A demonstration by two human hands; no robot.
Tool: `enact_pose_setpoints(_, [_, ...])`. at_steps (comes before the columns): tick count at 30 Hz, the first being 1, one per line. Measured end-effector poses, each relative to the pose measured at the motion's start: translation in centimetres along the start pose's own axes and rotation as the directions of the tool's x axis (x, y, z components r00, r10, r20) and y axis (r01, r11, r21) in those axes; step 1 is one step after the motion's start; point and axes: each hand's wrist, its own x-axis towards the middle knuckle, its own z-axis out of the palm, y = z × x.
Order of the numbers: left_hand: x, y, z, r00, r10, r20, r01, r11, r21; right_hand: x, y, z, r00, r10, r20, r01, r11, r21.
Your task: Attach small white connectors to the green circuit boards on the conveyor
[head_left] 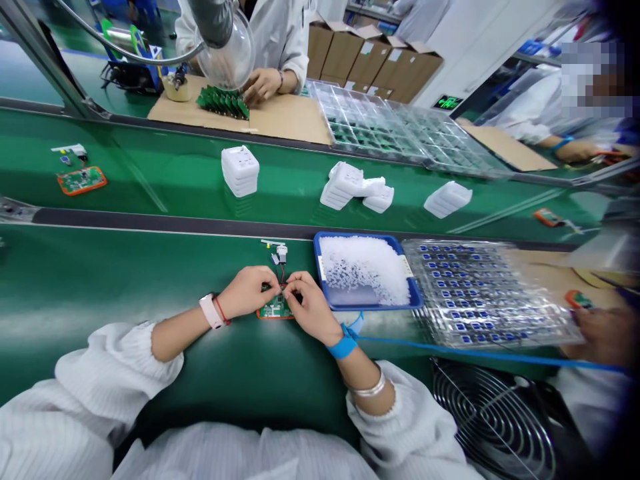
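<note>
The circuit board point(273, 311) lay on the table point(120, 280), the connector point(282, 253) just behind it. To the right sat the bin point(370, 308) with pellets point(367, 263) in it, then the compartment tray point(543, 327); behind, stacked casings point(240, 173) stood on the belt point(185, 177).

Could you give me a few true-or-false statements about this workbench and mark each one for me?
1. The left hand and right hand meet at the orange-edged circuit board. True.
2. The tray of small white pieces is red. False: the tray is blue.
3. White stacks stand beyond the hands. True.
4. The blue wristband is on the left wrist. False: the blue wristband is on the right one.
5. A round wire grille is to the right of the right hand. True.
</note>
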Motion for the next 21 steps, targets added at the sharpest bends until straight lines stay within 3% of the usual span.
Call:
enact_pose_setpoints(4, [0.5, 0.2, -0.2, 0.998, -0.049, 0.037, 0.047, 0.997, 0.057, 0.2, 0.0, 0.3, 1.0, 0.01, 0.005, -0.01, 1.0, 0.006])
enact_pose_setpoints(8, [0.2, -0.1, -0.2, 1.0, 0.014, 0.005, -0.014, 0.999, 0.036, -0.1, -1.0, -0.1, 1.0, -0.013, -0.025, 0.012, 0.999, -0.032])
enact_pose_setpoints(12, [-0.5, -0.5, 0.0, 0.992, 0.123, 0.008, -0.123, 0.982, 0.142, -1.1, -0.9, -3.7, 0.983, -0.06, -0.175, 0.032, 0.987, -0.157])
enact_pose_setpoints(15, [-0.7, -0.5, 0.0, 0.986, 0.161, 0.047, -0.167, 0.967, 0.193, -2.3, 1.3, -7.6, 0.944, 0.019, -0.329, -0.123, 0.946, -0.299])
enact_pose_setpoints(18, [-0.7, -0.4, 0.1, 0.984, 0.166, 0.068, -0.177, 0.96, 0.219, -3.4, 3.9, -10.0, 0.936, 0.124, -0.33, -0.256, 0.883, -0.394])
enact_pose_setpoints(21, [-0.7, -0.4, 0.0, 0.984, 0.159, 0.076, -0.173, 0.957, 0.231, -3.8, 5.1, -10.1, 0.941, 0.154, -0.3, -0.281, 0.851, -0.444])
